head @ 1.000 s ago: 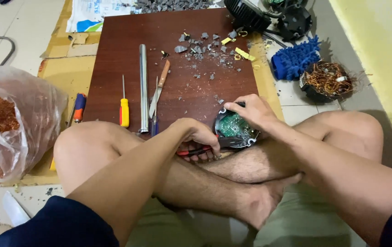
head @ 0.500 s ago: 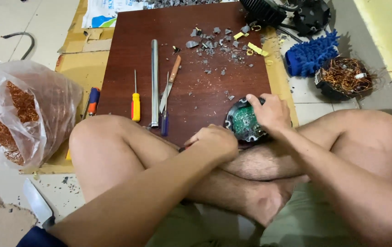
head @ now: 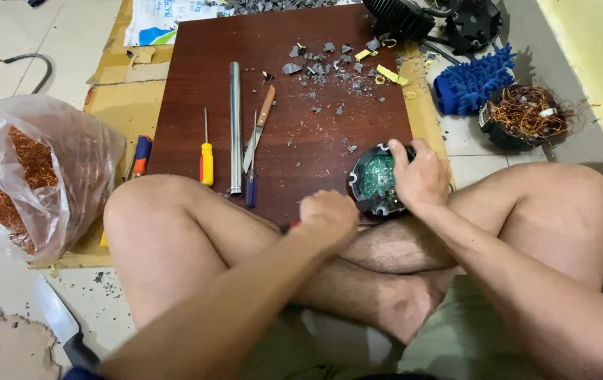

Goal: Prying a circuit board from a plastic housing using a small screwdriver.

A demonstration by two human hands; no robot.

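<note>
Against the near edge of the brown board (head: 280, 77), the right hand (head: 422, 176) clamps a round black housing (head: 375, 179) steady while the left hand (head: 326, 218) fists a red-handled tool (head: 289, 226) beside it.

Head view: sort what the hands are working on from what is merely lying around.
In hand:
- round black housing with green circuit board, gripped by the right hand
- red-handled tool, mostly hidden in the left hand

Lying about:
- yellow screwdriver
- metal tube
- blue mitt
- bag of copper wire
- grey fragments
</note>
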